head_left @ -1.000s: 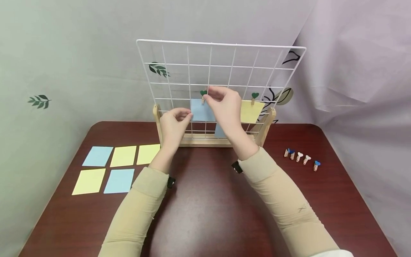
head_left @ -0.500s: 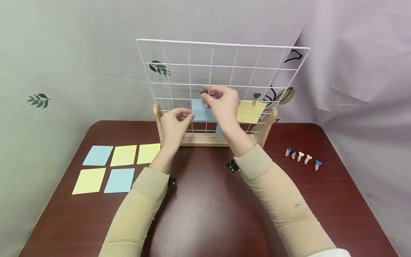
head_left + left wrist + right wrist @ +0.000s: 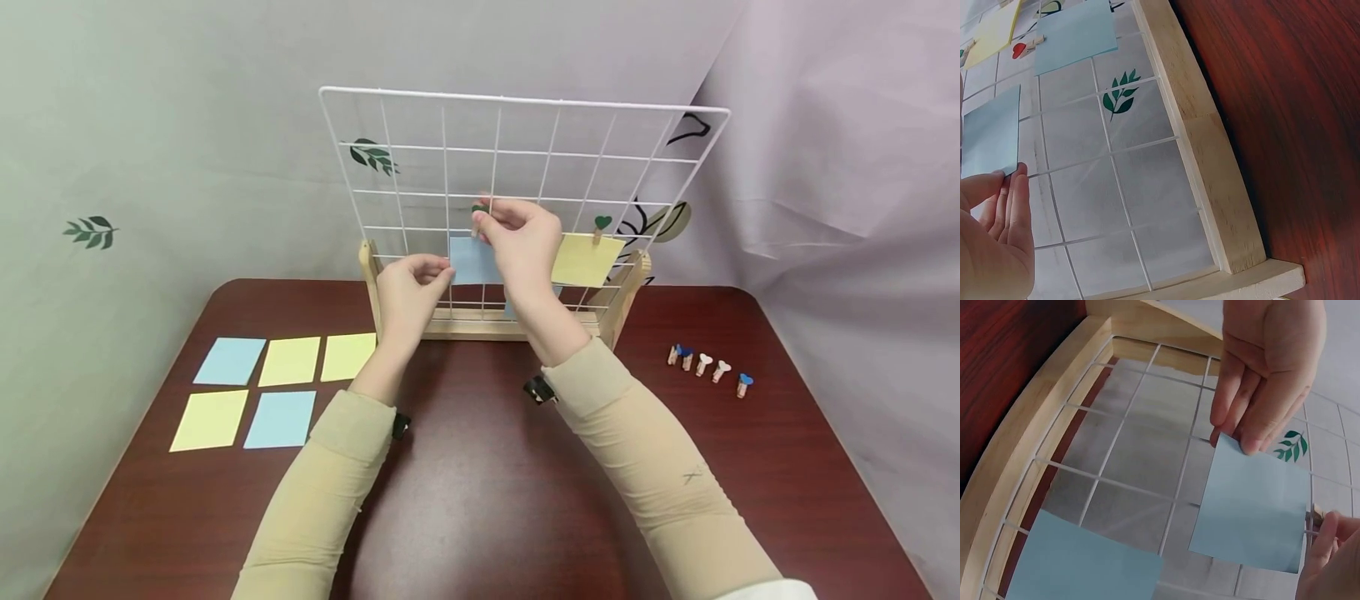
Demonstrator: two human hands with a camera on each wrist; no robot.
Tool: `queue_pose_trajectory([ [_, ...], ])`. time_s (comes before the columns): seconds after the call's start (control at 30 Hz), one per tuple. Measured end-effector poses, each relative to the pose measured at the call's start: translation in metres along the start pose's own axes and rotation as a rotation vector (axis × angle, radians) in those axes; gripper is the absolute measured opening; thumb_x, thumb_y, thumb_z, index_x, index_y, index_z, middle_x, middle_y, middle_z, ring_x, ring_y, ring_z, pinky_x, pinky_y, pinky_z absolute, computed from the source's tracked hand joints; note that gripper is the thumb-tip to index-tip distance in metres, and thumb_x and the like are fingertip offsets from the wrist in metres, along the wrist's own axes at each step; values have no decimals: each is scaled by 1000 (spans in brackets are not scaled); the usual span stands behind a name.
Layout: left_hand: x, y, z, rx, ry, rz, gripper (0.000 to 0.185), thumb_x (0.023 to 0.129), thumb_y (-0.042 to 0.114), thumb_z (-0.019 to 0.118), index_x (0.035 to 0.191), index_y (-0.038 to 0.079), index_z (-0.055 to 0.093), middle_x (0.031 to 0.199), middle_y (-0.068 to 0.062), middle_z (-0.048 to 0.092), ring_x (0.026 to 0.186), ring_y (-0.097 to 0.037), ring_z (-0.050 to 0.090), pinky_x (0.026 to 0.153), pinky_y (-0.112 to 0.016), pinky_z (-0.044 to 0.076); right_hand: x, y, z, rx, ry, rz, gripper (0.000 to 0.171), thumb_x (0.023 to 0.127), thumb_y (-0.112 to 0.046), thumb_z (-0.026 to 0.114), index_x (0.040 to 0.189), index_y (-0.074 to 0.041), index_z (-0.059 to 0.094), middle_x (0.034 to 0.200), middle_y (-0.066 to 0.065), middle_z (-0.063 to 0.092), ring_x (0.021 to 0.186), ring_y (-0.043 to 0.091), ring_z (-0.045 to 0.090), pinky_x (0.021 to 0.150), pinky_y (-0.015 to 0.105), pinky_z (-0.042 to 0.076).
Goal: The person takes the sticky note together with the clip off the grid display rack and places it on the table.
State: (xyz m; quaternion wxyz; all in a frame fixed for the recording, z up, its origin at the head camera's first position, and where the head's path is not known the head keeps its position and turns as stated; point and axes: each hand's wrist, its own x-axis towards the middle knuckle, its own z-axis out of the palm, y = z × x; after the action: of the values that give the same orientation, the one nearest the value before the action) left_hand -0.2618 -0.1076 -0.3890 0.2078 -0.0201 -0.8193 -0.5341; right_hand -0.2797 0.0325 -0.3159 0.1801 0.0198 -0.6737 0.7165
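My left hand (image 3: 411,292) pinches the left edge of a blue paper note (image 3: 474,260), which lies against the white wire grid (image 3: 525,152). At the note's top edge, my right hand (image 3: 528,250) pinches a small wooden clothespin (image 3: 1317,514) with a green heart; its jaws are mostly covered by the fingers. To the right, a yellow note (image 3: 587,260) hangs from another green-heart clothespin (image 3: 602,225). A second blue note (image 3: 1075,34) hangs lower on the grid, beside a red-heart clothespin (image 3: 1019,50); my right hand partly hides it in the head view.
Wooden feet (image 3: 628,292) hold up the grid on the dark red table (image 3: 480,483). Blue and yellow notes (image 3: 279,419) lie in two rows at left. Several blue- and white-heart clothespins (image 3: 703,364) lie at right. A pale curtain (image 3: 187,150) hangs behind.
The right hand's clothespin has shifted slightly upward, and the fingers now cover more of it. The blue note sits a little lower. My left hand keeps its pinch almost in place.
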Motion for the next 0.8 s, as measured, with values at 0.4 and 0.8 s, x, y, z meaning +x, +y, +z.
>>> queue_pose_trajectory([
  [0.4, 1, -1, 1, -23, 2, -3, 14, 95, 8, 78, 102, -4, 81, 96, -21, 81, 85, -31, 78, 67, -5, 49, -1, 2, 3, 130, 37, 18, 17, 86, 13, 81, 102, 10, 80, 109, 19, 81, 77, 13, 79, 75, 26, 66],
  [0.8, 1, 1, 0, -25, 0, 6, 14, 95, 9, 78, 102, -4, 80, 97, -21, 81, 85, -31, 78, 68, -7, 50, -1, 1, 4, 276, 50, 79, 25, 86, 15, 79, 111, 15, 75, 116, 25, 78, 74, 9, 78, 79, 29, 67],
])
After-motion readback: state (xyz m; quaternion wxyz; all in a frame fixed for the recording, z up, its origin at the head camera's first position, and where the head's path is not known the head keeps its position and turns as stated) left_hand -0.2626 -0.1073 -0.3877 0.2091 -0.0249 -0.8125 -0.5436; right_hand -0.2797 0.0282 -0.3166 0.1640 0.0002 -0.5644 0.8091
